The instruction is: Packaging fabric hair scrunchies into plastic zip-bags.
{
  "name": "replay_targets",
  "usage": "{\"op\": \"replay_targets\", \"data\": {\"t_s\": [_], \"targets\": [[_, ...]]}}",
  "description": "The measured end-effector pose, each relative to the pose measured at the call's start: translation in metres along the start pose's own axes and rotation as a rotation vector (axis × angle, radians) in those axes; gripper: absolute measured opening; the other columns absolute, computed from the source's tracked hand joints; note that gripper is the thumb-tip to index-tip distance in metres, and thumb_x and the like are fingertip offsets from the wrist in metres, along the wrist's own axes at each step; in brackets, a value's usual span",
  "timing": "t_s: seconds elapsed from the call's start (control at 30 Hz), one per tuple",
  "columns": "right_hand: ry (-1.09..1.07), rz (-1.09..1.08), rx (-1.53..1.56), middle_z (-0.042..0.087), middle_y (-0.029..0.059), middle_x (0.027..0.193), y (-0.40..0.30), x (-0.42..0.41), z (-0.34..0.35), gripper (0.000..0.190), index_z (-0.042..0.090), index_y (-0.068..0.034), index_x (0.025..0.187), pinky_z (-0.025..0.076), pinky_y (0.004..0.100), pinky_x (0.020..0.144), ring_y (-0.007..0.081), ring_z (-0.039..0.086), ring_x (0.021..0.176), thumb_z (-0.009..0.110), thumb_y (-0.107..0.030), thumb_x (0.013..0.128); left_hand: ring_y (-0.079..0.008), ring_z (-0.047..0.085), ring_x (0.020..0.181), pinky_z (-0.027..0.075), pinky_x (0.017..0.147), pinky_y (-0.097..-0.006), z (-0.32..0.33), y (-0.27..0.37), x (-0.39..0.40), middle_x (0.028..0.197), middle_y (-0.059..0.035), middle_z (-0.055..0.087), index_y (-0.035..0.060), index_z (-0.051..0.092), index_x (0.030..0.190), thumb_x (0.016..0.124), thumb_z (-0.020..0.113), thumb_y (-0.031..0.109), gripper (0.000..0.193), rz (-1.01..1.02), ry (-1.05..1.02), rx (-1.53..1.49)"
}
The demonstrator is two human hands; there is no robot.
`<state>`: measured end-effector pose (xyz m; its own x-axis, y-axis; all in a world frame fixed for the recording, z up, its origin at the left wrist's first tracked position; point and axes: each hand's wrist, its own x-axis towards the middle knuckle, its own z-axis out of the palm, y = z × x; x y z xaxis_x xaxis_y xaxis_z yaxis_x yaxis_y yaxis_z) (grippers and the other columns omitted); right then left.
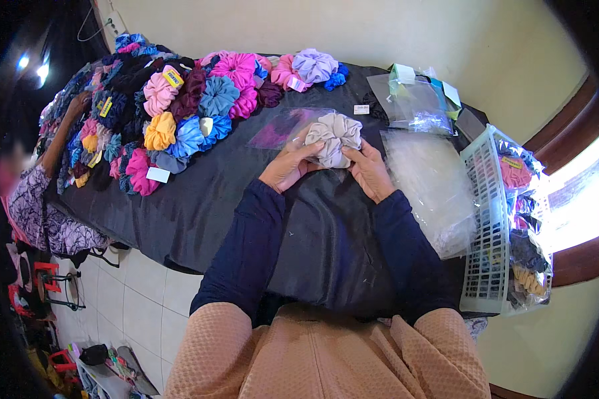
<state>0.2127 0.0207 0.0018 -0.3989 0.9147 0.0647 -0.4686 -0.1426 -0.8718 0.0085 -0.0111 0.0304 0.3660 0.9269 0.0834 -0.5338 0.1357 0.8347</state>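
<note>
A pale grey fabric scrunchie [329,133] is held above the black cloth-covered table [219,199]. My left hand [290,167] pinches its lower left edge, thumb on top. On the opposite side, my right hand [373,169] grips the lower right edge, also with the thumb on top. The fingers under the scrunchie are mostly hidden. Clear plastic shows around its left side, close to my left hand; I cannot tell whether it wraps the scrunchie. Just beyond that hand, a clear plastic sleeve [274,130] with a magenta patch lies on the cloth.
Scrunchies in many colours [189,99] are heaped at the left and back. Clear plastic bags [424,184] lie right of my hands, beside a pale plastic basket [486,224] of bagged scrunchies. A small card [361,109] lies behind. Another person's arm [62,129] reaches into the heap.
</note>
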Motion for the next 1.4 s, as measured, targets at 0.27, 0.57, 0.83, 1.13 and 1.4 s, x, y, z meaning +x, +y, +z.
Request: {"op": "replay_targets", "data": {"t_s": [0.27,0.57,0.83,1.13,1.4], "targets": [[0.163,-0.198,-0.323,0.064,0.0062,0.110,-0.001,-0.005,0.017,0.051,0.049,0.000,0.136,0.051,0.0283,0.076,0.0116,0.061,0.087,0.070,-0.010,0.091,-0.0205,0.058,0.121,0.051,0.100,-0.0387,-0.007,-0.003,0.003,0.137,-0.0078,0.055,0.0079,0.039,0.147,0.095,0.065,0.015,0.059,-0.002,0.061,-0.007],[0.255,-0.903,-1.042,0.062,0.0143,0.110,-0.017,-0.016,0.028,0.032,0.065,-0.001,0.113,0.049,0.0375,0.090,0.0280,0.059,0.105,0.069,-0.004,0.081,-0.0254,0.065,0.111,0.058,0.092,-0.0373,-0.021,-0.002,0.005,0.124,-0.0131,0.063,-0.0010,0.054,0.130,0.093,0.067,0.017,0.043,0.016,0.151,-0.320],[-0.058,-1.014,-1.334,0.065,0.0132,0.110,-0.020,-0.022,0.039,0.034,0.070,0.000,0.105,0.043,0.0458,0.100,0.0329,0.059,0.109,0.073,-0.016,0.075,-0.0230,0.066,0.106,0.059,0.089,-0.0357,-0.020,0.000,0.004,0.120,-0.0129,0.064,0.0008,0.057,0.126,0.093,0.068,0.022,0.040,0.010,0.179,-0.296],[-0.136,-0.946,-1.294,0.064,0.0175,0.113,-0.013,-0.022,0.037,0.042,0.067,0.002,0.110,0.046,0.0448,0.098,0.0350,0.060,0.108,0.075,-0.021,0.076,-0.0203,0.064,0.109,0.055,0.093,-0.0368,-0.021,-0.007,0.003,0.119,-0.0088,0.066,0.0043,0.057,0.128,0.097,0.062,0.024,0.037,-0.074,0.028,-0.073],[0.007,-0.993,-1.346,0.058,0.0191,0.127,-0.020,-0.026,0.040,0.049,0.064,0.003,0.118,0.047,0.0449,0.099,0.0389,0.058,0.112,0.075,-0.019,0.075,-0.0187,0.069,0.096,0.058,0.085,-0.0322,-0.018,-0.008,0.003,0.111,-0.0086,0.069,0.0014,0.062,0.121,0.095,0.065,0.024,0.035,-0.022,0.063,-0.186]]}}
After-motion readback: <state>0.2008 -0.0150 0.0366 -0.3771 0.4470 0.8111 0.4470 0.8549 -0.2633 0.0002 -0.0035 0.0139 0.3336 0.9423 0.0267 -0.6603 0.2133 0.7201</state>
